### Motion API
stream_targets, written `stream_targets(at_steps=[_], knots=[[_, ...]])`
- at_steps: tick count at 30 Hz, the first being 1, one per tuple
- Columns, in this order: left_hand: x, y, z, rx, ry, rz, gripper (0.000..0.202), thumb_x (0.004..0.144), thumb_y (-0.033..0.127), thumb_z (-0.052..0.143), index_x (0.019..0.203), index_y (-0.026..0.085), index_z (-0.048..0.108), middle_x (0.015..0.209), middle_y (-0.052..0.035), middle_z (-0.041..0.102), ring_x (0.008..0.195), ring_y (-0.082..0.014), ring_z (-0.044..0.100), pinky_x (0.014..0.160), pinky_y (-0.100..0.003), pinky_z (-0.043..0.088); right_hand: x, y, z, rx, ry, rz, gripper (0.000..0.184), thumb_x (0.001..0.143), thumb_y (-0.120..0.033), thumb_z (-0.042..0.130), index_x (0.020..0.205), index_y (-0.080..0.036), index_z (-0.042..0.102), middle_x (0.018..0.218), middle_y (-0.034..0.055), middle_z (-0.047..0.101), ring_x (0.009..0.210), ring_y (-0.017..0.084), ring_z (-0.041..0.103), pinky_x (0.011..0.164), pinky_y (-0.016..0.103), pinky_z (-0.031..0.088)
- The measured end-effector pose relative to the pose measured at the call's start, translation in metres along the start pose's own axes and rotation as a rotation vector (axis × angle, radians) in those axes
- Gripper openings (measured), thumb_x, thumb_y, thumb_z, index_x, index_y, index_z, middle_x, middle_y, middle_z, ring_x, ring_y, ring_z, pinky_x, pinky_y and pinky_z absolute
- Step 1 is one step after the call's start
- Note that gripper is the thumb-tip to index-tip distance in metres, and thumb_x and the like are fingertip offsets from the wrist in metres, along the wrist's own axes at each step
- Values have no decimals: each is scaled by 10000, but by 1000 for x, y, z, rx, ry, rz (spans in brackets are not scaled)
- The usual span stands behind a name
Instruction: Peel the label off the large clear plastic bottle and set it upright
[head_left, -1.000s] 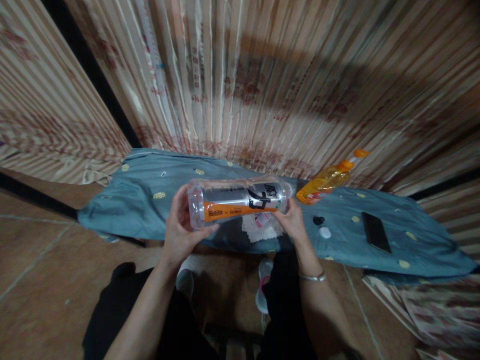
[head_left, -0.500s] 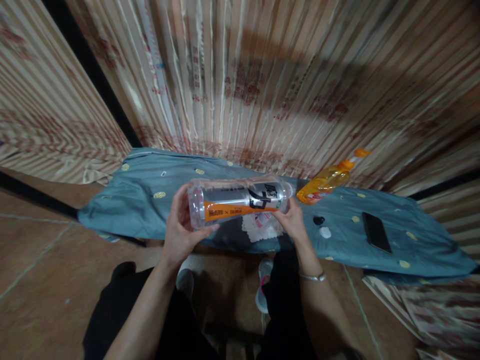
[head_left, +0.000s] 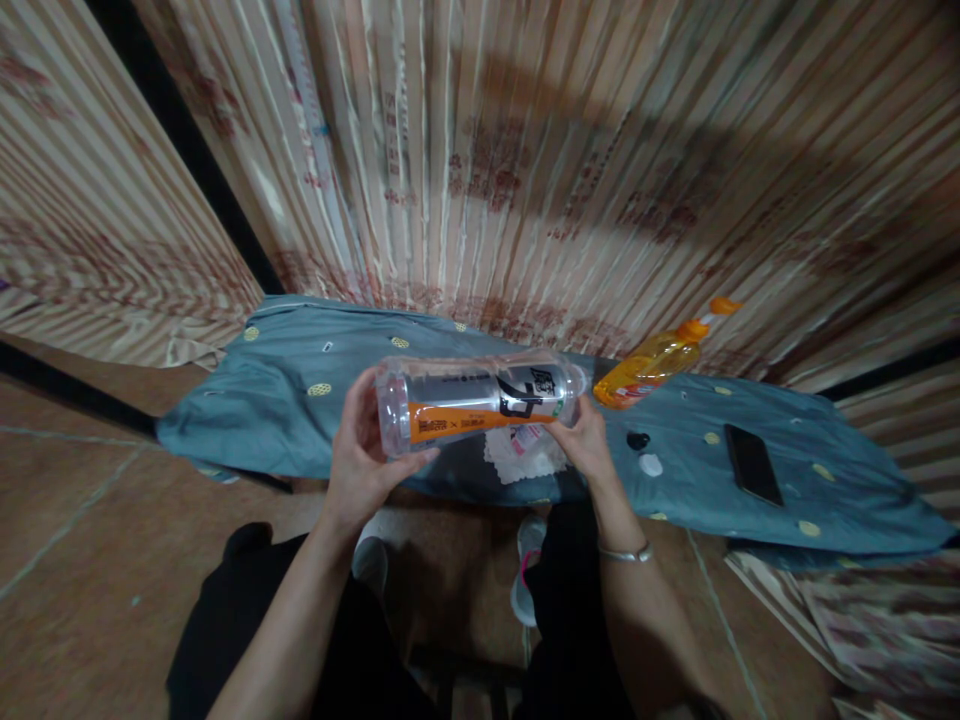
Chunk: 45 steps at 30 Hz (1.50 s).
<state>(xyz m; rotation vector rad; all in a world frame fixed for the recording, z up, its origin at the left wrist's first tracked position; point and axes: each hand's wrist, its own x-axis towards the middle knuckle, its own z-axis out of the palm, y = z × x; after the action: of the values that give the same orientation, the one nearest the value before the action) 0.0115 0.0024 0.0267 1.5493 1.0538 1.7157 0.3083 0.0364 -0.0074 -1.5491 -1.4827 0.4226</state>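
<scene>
A clear plastic drink bottle (head_left: 480,398) with a silver and orange label lies sideways in the air between my hands. My left hand (head_left: 364,455) is closed around its base end, the thumb along the lower side. At the neck end, my right hand (head_left: 585,440) grips the bottle with its fingers partly hidden behind it. Beneath the bottle, a white scalloped cloth or paper (head_left: 525,460) with a pink print lies partly covered from view. To the right of my right hand are a small black piece (head_left: 638,440) and a small white piece (head_left: 651,465).
A teal patterned cloth (head_left: 277,430) covers the narrow table. A pump bottle of orange liquid (head_left: 645,370) stands at its back right. Farther right lies a black phone (head_left: 753,464). A pleated curtain (head_left: 480,180) hangs behind, with a dark pole (head_left: 187,150) on the left.
The bottle has turned very slightly about its long axis, so its label print has shifted a little. Both hands stay in place.
</scene>
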Motion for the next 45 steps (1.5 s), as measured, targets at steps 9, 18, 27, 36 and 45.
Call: stream_targets(at_steps=[9, 18, 27, 36, 45], knots=[[0, -2, -1, 17, -13, 22, 976, 542, 457, 964, 1398, 263, 537, 1340, -134, 625, 1207, -329, 647, 953, -442, 594, 0, 4, 1, -17, 0, -1, 482, 692, -468, 720, 1082, -194, 651, 943, 65, 749, 834, 277, 684, 751, 389, 541], [1, 1, -1, 21, -21, 30, 967, 545, 439, 968, 1394, 253, 544, 1345, -135, 623, 1207, -323, 647, 972, -445, 585, 0, 5, 1, -14, 0, -19, 478, 698, -456, 733, 1093, -199, 648, 948, 56, 750, 830, 267, 684, 755, 378, 540], [1, 0, -1, 6, -24, 27, 970, 548, 427, 969, 1401, 265, 537, 1337, -127, 628, 1201, -316, 651, 954, -432, 595, 1, 6, 2, -23, 3, -5, 466, 686, -462, 730, 1062, -202, 643, 899, 48, 739, 788, 259, 671, 723, 370, 531], [0, -2, -1, -5, -24, 28, 970, 549, 430, 968, 1400, 264, 533, 1362, -137, 608, 1205, -329, 646, 983, -469, 575, 1, 6, 1, -17, 0, -14, 487, 697, -467, 727, 1098, -204, 640, 927, 52, 748, 831, 269, 676, 751, 382, 539], [2, 2, -1, 8, -40, 28, 966, 552, 435, 965, 1395, 252, 531, 1322, -130, 630, 1180, -320, 658, 982, -466, 573, 1, 7, 2, -9, 1, -11, 477, 688, -462, 729, 1080, -205, 639, 925, 49, 741, 822, 263, 674, 759, 378, 534]])
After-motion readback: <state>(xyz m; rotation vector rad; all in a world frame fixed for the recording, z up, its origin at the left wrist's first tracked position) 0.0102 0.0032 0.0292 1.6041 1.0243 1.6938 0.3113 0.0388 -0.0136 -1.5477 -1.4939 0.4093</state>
